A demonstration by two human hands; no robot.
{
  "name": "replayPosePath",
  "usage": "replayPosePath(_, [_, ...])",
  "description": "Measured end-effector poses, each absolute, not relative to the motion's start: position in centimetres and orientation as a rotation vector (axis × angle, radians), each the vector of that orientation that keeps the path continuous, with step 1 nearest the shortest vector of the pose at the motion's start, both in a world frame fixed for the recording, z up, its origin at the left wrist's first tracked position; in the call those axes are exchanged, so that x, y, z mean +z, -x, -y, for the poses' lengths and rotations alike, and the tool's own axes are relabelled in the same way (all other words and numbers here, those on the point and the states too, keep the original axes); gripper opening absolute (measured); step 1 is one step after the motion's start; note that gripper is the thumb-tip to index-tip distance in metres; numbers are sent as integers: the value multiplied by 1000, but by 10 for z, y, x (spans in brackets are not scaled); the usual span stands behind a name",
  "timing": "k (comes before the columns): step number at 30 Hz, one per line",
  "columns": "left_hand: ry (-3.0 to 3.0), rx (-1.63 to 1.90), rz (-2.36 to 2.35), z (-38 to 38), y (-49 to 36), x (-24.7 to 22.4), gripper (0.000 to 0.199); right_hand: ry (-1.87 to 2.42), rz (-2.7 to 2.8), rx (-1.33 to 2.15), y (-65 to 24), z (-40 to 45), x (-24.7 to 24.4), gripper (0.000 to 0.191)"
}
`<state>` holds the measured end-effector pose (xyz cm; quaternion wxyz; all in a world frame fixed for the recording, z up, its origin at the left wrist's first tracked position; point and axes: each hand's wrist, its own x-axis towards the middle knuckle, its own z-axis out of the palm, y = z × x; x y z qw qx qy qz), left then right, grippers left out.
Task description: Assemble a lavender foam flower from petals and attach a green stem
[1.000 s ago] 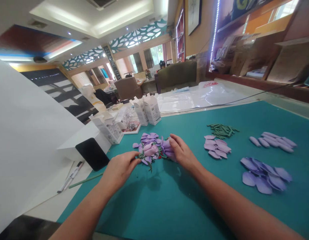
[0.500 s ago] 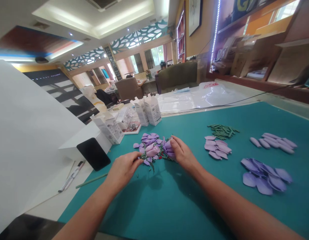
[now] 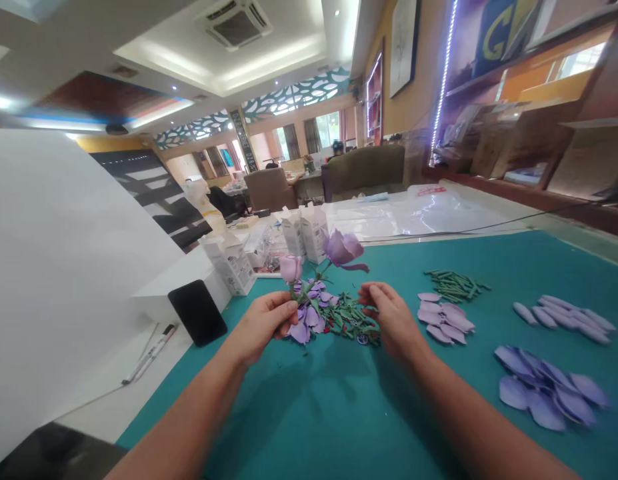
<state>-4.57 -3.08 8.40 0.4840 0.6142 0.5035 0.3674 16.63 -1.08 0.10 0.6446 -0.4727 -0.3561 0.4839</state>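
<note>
Lilac artificial rose spray [image 3: 316,300] with green leaves, its two blooms raised above a teal cutting mat [image 3: 309,407]; stem pinched between thumb and fingers of the left hand [image 3: 263,321]. Right hand [image 3: 393,319] half-curled just beside the leaves, grip indeterminable. Cut lilac petals [image 3: 445,319] lay nearby.

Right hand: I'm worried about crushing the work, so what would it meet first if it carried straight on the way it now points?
Most likely the green foam leaves on the purple flower stem that the left hand holds, just ahead of the right hand. Depth is unclear, so it may already touch them.
</note>
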Motion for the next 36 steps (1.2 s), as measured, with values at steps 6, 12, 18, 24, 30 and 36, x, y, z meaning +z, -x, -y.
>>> replayPosePath(6, [-1123, 971, -857, 30, 10, 76, 23, 942, 1056, 1301, -155, 25, 10, 48])
replayPosePath(12, [-906, 1092, -664, 16, -14, 68, 29, 830, 1212, 1383, -147, 33, 14, 48])
replayPosePath(18, [-785, 1185, -587, 7, -18, 60, 30, 767, 1272, 1419, -141, 33, 6, 43])
replayPosePath(24, [-825, 1246, -673, 3, -15, 52, 34, 802, 1240, 1423, -129, 35, -2, 37])
replayPosePath(30, [-1013, 1337, -744, -4, -13, 44, 45, 905, 1287, 1251, -128, 35, -13, 36])
replayPosePath(36, [-1033, 1343, -814, -5, -10, 40, 37, 1024, 1225, 1326, -131, 29, -21, 49])
